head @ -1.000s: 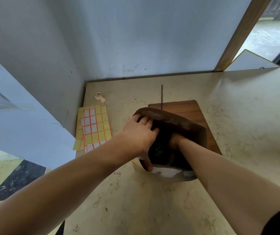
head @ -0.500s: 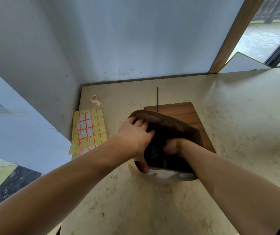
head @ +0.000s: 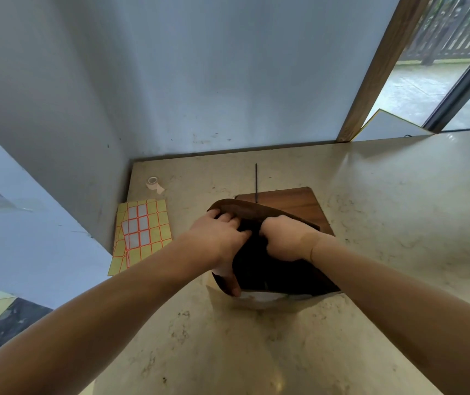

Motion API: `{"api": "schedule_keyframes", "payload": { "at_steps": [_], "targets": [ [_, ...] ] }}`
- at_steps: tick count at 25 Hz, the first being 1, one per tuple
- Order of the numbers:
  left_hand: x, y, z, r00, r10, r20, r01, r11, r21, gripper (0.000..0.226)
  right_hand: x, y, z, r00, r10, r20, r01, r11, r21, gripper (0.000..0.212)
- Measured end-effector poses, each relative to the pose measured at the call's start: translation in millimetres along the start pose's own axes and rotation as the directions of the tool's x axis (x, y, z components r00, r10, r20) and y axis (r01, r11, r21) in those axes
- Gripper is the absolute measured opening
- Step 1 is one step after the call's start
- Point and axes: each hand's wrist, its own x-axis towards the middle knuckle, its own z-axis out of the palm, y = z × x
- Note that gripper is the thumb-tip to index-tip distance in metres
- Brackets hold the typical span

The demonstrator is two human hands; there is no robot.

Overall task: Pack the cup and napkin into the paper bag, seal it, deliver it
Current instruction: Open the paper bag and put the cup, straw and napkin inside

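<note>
Sticker sheets point(head: 142, 235) lay on counter point(head: 256, 352), left of left hand point(head: 216, 238). Left fingers point(head: 226, 217) curled over paper bag point(head: 273, 269) rim, thumb outside, pinching wall. Bag stood between both hands, mouth upward, long axis left-right. Right hand point(head: 288, 240) curled over far rim. Paper likely light, crushable; best gripped at rim.

Brown paper bag point(head: 273, 273) upright on counter, mouth open.
</note>
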Motion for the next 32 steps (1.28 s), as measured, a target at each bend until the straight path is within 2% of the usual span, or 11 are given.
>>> {"api": "schedule_keyframes", "payload": {
  "at_steps": [4, 7, 11, 14, 19, 23, 28, 32],
  "targets": [
    [-4.3, -3.7, -1.7, 0.999, 0.035, -0.013, -0.035, 0.999, -0.035, 0.110, -26.3, 7.6, -34.5, 0.986, -0.158, -0.044, 0.159, 0.987, 0.007, 0.029],
    [-7.3, -5.4, -3.4, 0.998, 0.054, -0.043, -0.055, 0.998, -0.034, 0.105, -38.3, 17.7, -58.6, 0.966, -0.218, -0.140, 0.235, 0.965, 0.117, 0.029],
    [-8.2, -6.4, -1.5, 0.997, 0.049, -0.052, -0.050, 0.998, -0.024, 0.106, -10.8, 49.7, -77.6, 0.893, -0.104, -0.438, 0.224, 0.946, 0.232, 0.022],
    [-5.8, -6.8, -3.0, 0.997, 0.056, -0.052, -0.057, 0.998, -0.020, 0.108, 32.8, 76.9, -78.6, 0.863, -0.023, -0.504, 0.151, 0.965, 0.216, 0.021],
    [0.5, -11.0, 0.5, 0.997, 0.066, -0.052, -0.066, 0.998, -0.005, 0.114, 115.0, 103.2, -66.4, 0.916, 0.027, -0.401, 0.025, 0.992, 0.124, 0.029],
    [1.9, -11.0, 7.2, 0.997, 0.049, -0.062, -0.047, 0.998, 0.031, 0.121, 178.0, 113.6, -46.5, 0.962, 0.066, -0.265, -0.061, 0.998, 0.024, 0.046],
    [5.9, -9.2, 5.8, 0.995, 0.042, -0.094, -0.040, 0.999, 0.021, 0.125, 235.5, 121.7, -7.8, 0.994, 0.079, -0.077, -0.080, 0.997, -0.010, 0.069],
    [4.2, -9.7, 9.6, 0.994, 0.038, -0.099, -0.034, 0.999, 0.036, 0.127, 265.9, 131.0, 18.7, 0.994, 0.106, -0.011, -0.106, 0.993, -0.042, 0.068]
  ]
}}
